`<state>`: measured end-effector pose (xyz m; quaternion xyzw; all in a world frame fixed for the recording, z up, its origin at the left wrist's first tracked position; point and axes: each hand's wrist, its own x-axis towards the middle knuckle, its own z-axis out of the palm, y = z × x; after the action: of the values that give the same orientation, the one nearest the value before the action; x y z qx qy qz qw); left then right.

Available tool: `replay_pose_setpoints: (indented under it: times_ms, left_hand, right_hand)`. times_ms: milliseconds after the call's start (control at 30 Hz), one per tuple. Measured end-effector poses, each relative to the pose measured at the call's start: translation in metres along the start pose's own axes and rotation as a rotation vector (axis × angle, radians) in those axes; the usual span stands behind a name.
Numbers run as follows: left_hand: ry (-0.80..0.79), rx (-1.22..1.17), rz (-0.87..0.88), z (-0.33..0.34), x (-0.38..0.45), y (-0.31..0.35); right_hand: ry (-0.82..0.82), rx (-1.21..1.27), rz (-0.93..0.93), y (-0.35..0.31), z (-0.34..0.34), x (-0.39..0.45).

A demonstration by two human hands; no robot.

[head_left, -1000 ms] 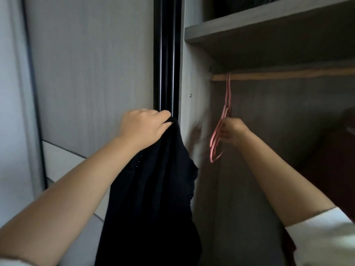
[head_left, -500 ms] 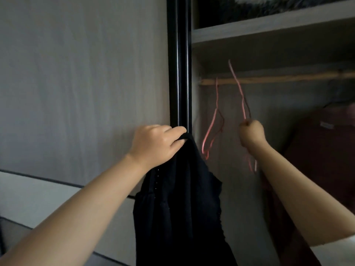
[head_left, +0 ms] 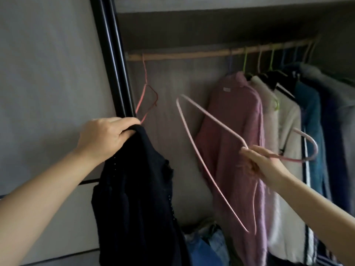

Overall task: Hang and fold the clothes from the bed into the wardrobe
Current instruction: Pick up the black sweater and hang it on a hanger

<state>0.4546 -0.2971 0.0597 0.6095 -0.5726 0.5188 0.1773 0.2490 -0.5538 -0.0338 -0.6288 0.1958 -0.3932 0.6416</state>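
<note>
My left hand [head_left: 104,138] grips the top of a black garment [head_left: 134,198], which hangs down in front of the wardrobe's black door frame [head_left: 113,60]. My right hand [head_left: 263,166] holds a pale pink wire hanger [head_left: 194,150] by its neck, off the rail and tilted, its hook pointing right. The hanger is between the black garment and the hung clothes. A wooden rail [head_left: 192,53] runs across the open wardrobe above both hands.
A second, redder wire hanger [head_left: 147,96] hangs empty at the rail's left end. A mauve knit top [head_left: 230,131], a cream garment [head_left: 286,169] and blue clothes [head_left: 315,131] hang at the right. Crumpled clothing [head_left: 207,244] lies on the wardrobe floor. The sliding door panel [head_left: 48,73] fills the left.
My right hand has lifted the pink hanger off the rail and brought it down and to the right. The view has swung right, showing the hung clothes. My left hand still holds the black garment.
</note>
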Motion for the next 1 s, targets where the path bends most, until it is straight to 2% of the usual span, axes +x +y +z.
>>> replay_pose_setpoints:
  times_ms: [167, 300, 400, 500, 633, 733, 800, 933, 1000]
  left_hand:
    - [-0.223, -0.237, -0.062, 0.015, -0.037, 0.025]
    - [-0.236, -0.343, -0.006, 0.018, -0.057, 0.049]
    - [-0.220, -0.396, -0.002, 0.013, -0.063, 0.078]
    - [-0.180, -0.471, 0.010, 0.007, -0.063, 0.116]
    - [-0.177, -0.475, 0.216, 0.004, -0.053, 0.171]
    - [-0.228, -0.450, 0.317, 0.003, -0.046, 0.216]
    - [-0.261, -0.419, 0.333, -0.001, -0.044, 0.234]
    - [-0.219, -0.421, 0.419, -0.005, -0.044, 0.267]
    - [-0.171, -0.443, 0.464, -0.006, -0.040, 0.284]
  right_hand:
    - [0.005, 0.000, -0.021, 0.012, -0.021, -0.020]
    - [-0.257, 0.012, -0.131, -0.007, -0.057, -0.036]
    - [-0.401, -0.123, -0.132, -0.025, -0.093, -0.053]
    - [-0.413, -0.365, -0.112, -0.036, -0.127, -0.076]
    - [-0.428, -0.568, -0.058, -0.052, -0.158, -0.112]
    - [-0.376, -0.697, -0.085, -0.068, -0.187, -0.136]
    - [-0.365, -0.698, -0.104, -0.081, -0.205, -0.145]
    - [-0.351, -0.551, -0.108, -0.106, -0.246, -0.173]
    - [-0.369, -0.616, -0.080, -0.106, -0.259, -0.185]
